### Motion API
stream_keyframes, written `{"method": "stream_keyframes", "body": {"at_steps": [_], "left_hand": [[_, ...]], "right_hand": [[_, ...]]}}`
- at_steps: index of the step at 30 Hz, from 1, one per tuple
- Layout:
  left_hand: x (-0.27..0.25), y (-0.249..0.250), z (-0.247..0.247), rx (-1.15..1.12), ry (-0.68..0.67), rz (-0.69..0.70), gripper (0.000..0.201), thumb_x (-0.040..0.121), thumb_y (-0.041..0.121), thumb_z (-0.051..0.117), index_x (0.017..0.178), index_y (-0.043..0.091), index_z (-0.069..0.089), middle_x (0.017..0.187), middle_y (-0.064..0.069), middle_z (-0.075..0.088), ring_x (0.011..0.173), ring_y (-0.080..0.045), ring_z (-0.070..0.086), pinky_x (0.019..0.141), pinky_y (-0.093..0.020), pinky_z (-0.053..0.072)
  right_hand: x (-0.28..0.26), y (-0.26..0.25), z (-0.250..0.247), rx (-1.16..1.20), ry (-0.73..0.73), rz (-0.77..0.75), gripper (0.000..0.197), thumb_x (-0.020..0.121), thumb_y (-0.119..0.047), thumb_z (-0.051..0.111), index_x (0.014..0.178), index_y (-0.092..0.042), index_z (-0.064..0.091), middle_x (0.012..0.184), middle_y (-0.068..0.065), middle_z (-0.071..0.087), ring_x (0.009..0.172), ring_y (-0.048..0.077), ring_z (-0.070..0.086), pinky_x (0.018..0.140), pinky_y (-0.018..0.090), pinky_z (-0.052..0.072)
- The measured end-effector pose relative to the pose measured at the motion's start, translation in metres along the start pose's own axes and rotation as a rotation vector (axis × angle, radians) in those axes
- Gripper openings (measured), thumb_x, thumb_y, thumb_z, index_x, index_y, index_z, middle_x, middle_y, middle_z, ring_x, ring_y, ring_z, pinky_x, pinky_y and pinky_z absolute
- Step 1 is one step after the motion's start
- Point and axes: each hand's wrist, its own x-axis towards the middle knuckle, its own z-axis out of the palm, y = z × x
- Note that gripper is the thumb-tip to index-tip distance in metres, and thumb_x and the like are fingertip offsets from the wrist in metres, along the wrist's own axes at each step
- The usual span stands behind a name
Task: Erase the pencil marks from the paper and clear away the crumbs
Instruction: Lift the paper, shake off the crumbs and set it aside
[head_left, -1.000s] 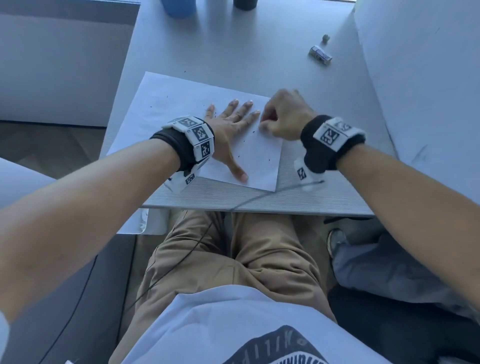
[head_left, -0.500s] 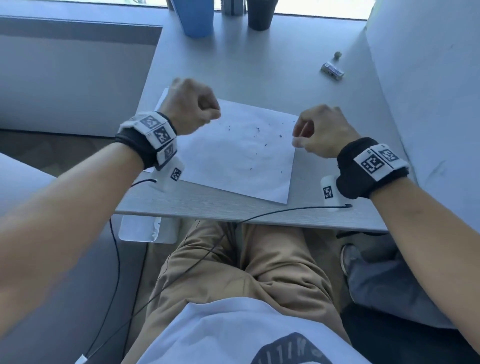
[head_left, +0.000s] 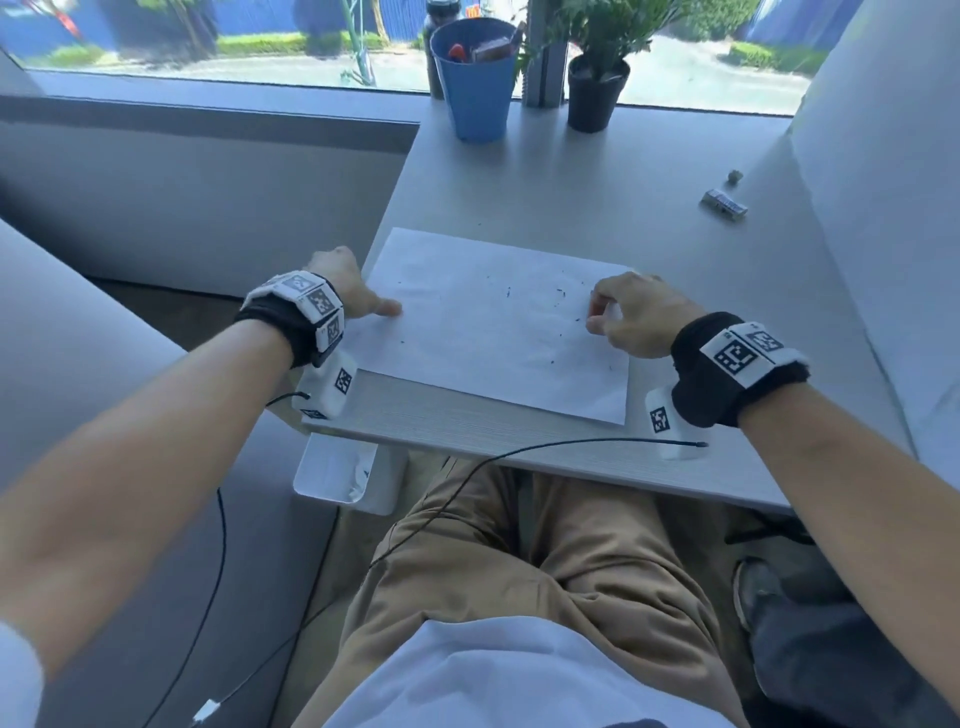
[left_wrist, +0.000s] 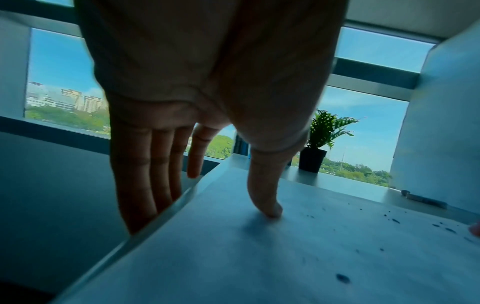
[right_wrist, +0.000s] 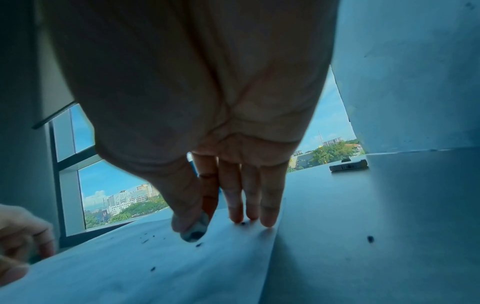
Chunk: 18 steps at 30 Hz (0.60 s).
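Note:
A white sheet of paper lies on the grey table, with dark eraser crumbs scattered over its right half. My left hand is at the sheet's left edge. Its thumb presses down on the paper, and its straight fingers hang past the table's side. My right hand is at the sheet's right edge. It pinches a small smudged eraser between thumb and index finger, and its other fingertips touch the paper there.
A blue cup and a potted plant stand at the back by the window. A small wrapped block and a little lump lie at the far right. A white partition bounds the right. A white bin sits below the front left corner.
A second ago my left palm lay flat on the paper while my right hand rubbed beside it. Both hands then lifted and spread apart, and now sit at opposite edges of the sheet.

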Motion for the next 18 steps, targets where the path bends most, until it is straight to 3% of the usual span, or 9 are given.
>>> {"method": "stream_keyframes", "body": {"at_steps": [3, 6, 9, 13, 16, 18], "left_hand": [[-0.007, -0.008, -0.004, -0.013, -0.02, -0.019, 0.079, 0.063, 0.056, 0.085, 0.108, -0.005, 0.062, 0.108, -0.023, 0.066, 0.1, -0.038, 0.066, 0.079, -0.043, 0.055], [-0.014, -0.014, -0.007, 0.001, -0.008, -0.026, 0.056, 0.066, 0.047, 0.087, 0.086, 0.001, 0.064, 0.096, -0.02, 0.069, 0.09, -0.033, 0.068, 0.071, -0.035, 0.055], [-0.02, -0.018, -0.014, -0.067, 0.061, -0.013, 0.028, 0.073, 0.025, 0.084, 0.092, 0.007, 0.073, 0.098, -0.013, 0.071, 0.085, -0.029, 0.065, 0.072, -0.031, 0.052], [-0.02, -0.022, -0.025, -0.203, 0.081, 0.049, 0.014, 0.083, 0.013, 0.071, 0.097, 0.012, 0.071, 0.103, -0.006, 0.067, 0.1, -0.026, 0.064, 0.083, -0.031, 0.051], [-0.017, -0.027, -0.03, -0.376, 0.078, 0.102, 0.007, 0.084, 0.012, 0.071, 0.09, 0.016, 0.069, 0.094, -0.005, 0.069, 0.084, -0.024, 0.065, 0.075, -0.031, 0.055], [-0.016, -0.03, -0.03, -0.487, 0.07, 0.135, 0.005, 0.085, 0.01, 0.07, 0.088, 0.014, 0.069, 0.086, -0.007, 0.069, 0.071, -0.022, 0.062, 0.067, -0.027, 0.052]], "right_hand": [[0.001, -0.002, -0.001, 0.007, 0.008, 0.005, 0.012, 0.094, -0.027, 0.056, 0.098, -0.017, 0.061, 0.105, 0.0, 0.055, 0.098, 0.021, 0.047, 0.081, 0.031, 0.038], [-0.002, 0.001, 0.002, 0.025, 0.018, 0.038, 0.01, 0.093, -0.029, 0.056, 0.097, -0.019, 0.06, 0.102, -0.001, 0.054, 0.103, 0.022, 0.047, 0.087, 0.035, 0.042], [-0.008, 0.002, 0.001, 0.061, 0.023, 0.07, 0.008, 0.093, -0.028, 0.058, 0.093, -0.02, 0.059, 0.1, 0.002, 0.058, 0.102, 0.023, 0.05, 0.087, 0.035, 0.044], [-0.017, 0.008, -0.007, 0.215, 0.133, 0.192, 0.012, 0.093, -0.024, 0.059, 0.095, -0.012, 0.063, 0.097, 0.007, 0.062, 0.094, 0.026, 0.058, 0.08, 0.03, 0.045], [-0.017, 0.021, -0.009, 0.46, 0.169, 0.327, 0.009, 0.091, -0.018, 0.061, 0.089, -0.01, 0.061, 0.094, 0.018, 0.069, 0.083, 0.032, 0.069, 0.079, 0.042, 0.059], [-0.02, 0.024, -0.009, 0.572, 0.129, 0.388, 0.009, 0.093, -0.014, 0.06, 0.09, -0.006, 0.059, 0.094, 0.023, 0.07, 0.075, 0.032, 0.07, 0.076, 0.047, 0.061]]}}
